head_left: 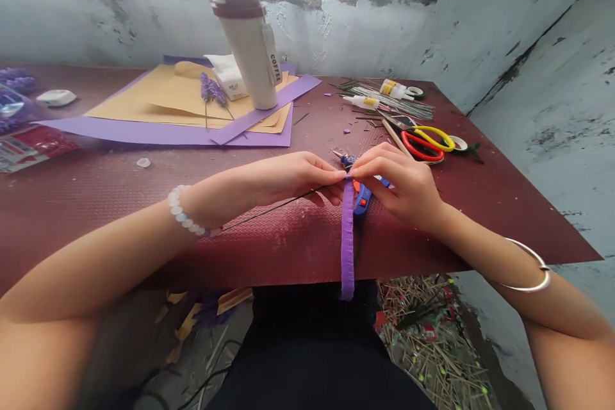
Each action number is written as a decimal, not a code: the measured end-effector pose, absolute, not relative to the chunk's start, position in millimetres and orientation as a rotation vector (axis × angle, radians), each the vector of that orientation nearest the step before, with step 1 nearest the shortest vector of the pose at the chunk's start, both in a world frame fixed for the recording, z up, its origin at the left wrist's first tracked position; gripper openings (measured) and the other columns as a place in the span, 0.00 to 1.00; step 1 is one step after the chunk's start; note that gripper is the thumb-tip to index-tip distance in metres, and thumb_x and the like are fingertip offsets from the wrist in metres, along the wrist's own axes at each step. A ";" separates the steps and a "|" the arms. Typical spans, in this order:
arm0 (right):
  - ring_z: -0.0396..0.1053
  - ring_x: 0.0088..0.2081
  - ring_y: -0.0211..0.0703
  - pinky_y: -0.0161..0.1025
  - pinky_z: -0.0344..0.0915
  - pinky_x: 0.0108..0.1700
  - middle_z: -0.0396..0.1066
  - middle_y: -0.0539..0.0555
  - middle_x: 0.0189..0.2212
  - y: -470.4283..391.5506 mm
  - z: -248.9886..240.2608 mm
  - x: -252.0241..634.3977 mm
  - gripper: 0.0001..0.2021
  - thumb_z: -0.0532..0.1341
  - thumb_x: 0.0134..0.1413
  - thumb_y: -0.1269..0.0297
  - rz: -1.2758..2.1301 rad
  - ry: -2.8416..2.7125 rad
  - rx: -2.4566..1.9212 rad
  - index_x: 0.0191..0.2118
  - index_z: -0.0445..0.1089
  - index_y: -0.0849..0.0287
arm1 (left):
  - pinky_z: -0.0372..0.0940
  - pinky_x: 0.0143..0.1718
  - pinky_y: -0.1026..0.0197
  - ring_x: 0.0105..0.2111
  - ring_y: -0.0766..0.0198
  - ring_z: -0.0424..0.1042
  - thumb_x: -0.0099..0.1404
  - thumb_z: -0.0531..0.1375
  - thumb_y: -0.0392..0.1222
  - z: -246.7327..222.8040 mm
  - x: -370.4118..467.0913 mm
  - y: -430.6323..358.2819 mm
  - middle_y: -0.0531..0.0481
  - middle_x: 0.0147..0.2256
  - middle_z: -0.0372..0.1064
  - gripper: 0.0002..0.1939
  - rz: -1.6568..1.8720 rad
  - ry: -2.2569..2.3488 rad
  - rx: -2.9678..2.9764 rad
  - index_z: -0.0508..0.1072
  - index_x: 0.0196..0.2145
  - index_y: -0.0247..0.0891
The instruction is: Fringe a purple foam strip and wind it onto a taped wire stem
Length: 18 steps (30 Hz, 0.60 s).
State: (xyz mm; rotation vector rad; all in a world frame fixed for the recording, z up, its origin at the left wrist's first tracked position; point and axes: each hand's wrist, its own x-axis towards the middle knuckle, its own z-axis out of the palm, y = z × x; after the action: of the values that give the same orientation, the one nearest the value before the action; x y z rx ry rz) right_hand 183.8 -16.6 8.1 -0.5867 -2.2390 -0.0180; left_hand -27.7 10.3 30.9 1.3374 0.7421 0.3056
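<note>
Between finger and thumb, my left hand pinches a thin dark wire stem, which slants down to the left past my wrist. My right hand pinches the top of a purple paper strip at the stem's tip, so the two hands meet there. The strip hangs down past the table's front edge, and its edge looks finely cut. Behind my fingers lies a blue glue gun with an orange trigger, partly hidden by my right hand.
Scissors with red and yellow handles lie right of my hands, near glue bottles and loose wires. A tall coffee cup stands on purple and tan paper sheets, beside small purple flower stems. Scraps litter the floor.
</note>
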 end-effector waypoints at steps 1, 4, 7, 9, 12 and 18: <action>0.71 0.38 0.41 0.41 0.70 0.40 0.75 0.52 0.33 -16.4 7.9 184.2 0.07 0.57 0.63 0.75 -0.064 -2.251 -0.546 0.37 0.70 0.55 | 0.63 0.35 0.63 0.28 0.69 0.67 0.61 0.65 0.44 31.4 -28.3 9.7 0.51 0.28 0.73 0.10 0.298 0.726 1.316 0.78 0.27 0.34; 0.70 0.39 0.42 0.43 0.71 0.42 0.76 0.52 0.35 -16.0 8.1 187.0 0.09 0.56 0.63 0.75 -0.184 -2.280 -0.453 0.39 0.70 0.53 | 0.63 0.35 0.63 0.27 0.70 0.65 0.62 0.64 0.44 32.1 -30.5 7.8 0.52 0.27 0.70 0.11 0.310 0.685 1.302 0.77 0.26 0.34; 0.70 0.41 0.43 0.44 0.72 0.44 0.77 0.52 0.37 -15.2 9.2 191.0 0.09 0.55 0.65 0.72 -0.280 -2.308 -0.391 0.40 0.70 0.51 | 0.62 0.34 0.63 0.26 0.70 0.64 0.61 0.64 0.45 30.7 -31.6 6.8 0.53 0.26 0.68 0.11 0.334 0.688 1.357 0.76 0.26 0.34; 0.70 0.41 0.43 0.44 0.71 0.45 0.76 0.51 0.37 -13.9 9.9 193.0 0.09 0.56 0.65 0.72 -0.339 -2.324 -0.355 0.41 0.70 0.51 | 0.62 0.34 0.63 0.26 0.70 0.64 0.61 0.64 0.46 29.3 -31.2 6.7 0.53 0.26 0.69 0.12 0.354 0.709 1.434 0.76 0.26 0.35; 0.69 0.40 0.43 0.43 0.70 0.45 0.76 0.51 0.36 -12.0 10.4 193.4 0.08 0.58 0.62 0.74 -0.348 -2.304 -0.366 0.42 0.69 0.52 | 0.61 0.33 0.63 0.27 0.68 0.65 0.62 0.63 0.48 29.8 -29.3 6.0 0.52 0.27 0.71 0.13 0.419 0.759 1.609 0.78 0.28 0.36; 0.71 0.38 0.42 0.41 0.68 0.39 0.74 0.55 0.38 -14.7 13.4 189.7 0.09 0.60 0.60 0.66 0.143 -2.300 -0.729 0.46 0.66 0.57 | 0.61 0.31 0.64 0.27 0.68 0.67 0.64 0.59 0.43 38.0 -24.4 -3.0 0.52 0.26 0.74 0.11 0.607 0.901 2.067 0.78 0.30 0.35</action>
State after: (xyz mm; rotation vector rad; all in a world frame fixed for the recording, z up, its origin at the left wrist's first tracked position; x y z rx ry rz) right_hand 189.7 -14.7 13.4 -0.7293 -2.3002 0.1426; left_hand -24.4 -3.0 38.0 2.0665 0.9007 0.6068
